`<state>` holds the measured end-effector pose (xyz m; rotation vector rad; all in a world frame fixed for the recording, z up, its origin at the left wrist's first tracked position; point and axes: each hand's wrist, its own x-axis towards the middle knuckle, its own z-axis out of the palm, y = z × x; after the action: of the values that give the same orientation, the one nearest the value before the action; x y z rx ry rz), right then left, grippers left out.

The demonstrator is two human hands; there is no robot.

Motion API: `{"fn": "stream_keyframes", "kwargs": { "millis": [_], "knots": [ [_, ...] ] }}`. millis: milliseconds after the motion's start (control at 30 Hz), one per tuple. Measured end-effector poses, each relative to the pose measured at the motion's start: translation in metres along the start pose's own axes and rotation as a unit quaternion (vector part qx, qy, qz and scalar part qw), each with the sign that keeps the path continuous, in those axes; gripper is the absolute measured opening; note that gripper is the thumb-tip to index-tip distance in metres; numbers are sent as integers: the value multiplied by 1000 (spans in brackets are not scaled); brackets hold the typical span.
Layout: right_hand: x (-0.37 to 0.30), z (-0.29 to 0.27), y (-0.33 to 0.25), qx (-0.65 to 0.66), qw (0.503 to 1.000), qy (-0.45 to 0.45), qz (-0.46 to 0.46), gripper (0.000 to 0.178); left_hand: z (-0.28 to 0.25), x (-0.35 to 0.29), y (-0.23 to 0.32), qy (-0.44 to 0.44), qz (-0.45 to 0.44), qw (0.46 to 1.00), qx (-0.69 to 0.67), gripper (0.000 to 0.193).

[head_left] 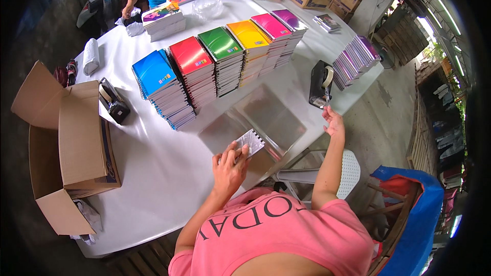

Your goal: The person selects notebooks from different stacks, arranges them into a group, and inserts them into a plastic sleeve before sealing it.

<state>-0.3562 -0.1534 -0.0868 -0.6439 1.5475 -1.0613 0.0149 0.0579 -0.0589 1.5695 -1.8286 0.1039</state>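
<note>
Seen through my head camera: bright light across the white desk (148, 199), with pale glare on clear plastic sheets (268, 117) and glossy notebook covers (192, 53). I note light strips (449, 17) glowing at right, fisheye-bent edges and a black rim.

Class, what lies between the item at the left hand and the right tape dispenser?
In the head view, clear plastic sheeting, then bare tabletop, separate that item from the tape dispenser.
</note>
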Motion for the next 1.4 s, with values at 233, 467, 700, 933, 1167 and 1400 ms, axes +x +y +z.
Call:
{"fn": "stream_keyframes", "kwargs": {
  "millis": [233, 467, 700, 933, 1167, 1400],
  "knots": [
    [11, 8, 28, -13, 999, 30, -22, 21, -4, -1, -3, -7, 3, 1000, 3, 44],
    [29, 11, 34, -493, 816, 245, -179, 19, -3, -1, -2, 4, 10, 1000, 5, 43],
    [29, -9, 38, 45, 995, -48, 69, 25, 1, -1, -3, 0, 2, 1000, -8, 44],
    [56, 9, 48, -143, 983, 111, 1, 15, -5, 5, -2, -5, 13, 1000, 9, 45],
    [23, 17, 54, -240, 926, 118, -265, 15, -1, -4, -6, 18, 3, 1000, 2, 45],
    [-169, 130, -10, -163, 917, -262, -252, 21, 7, -8, -9, 22, 31, 999, -10, 47]
  ]
}}
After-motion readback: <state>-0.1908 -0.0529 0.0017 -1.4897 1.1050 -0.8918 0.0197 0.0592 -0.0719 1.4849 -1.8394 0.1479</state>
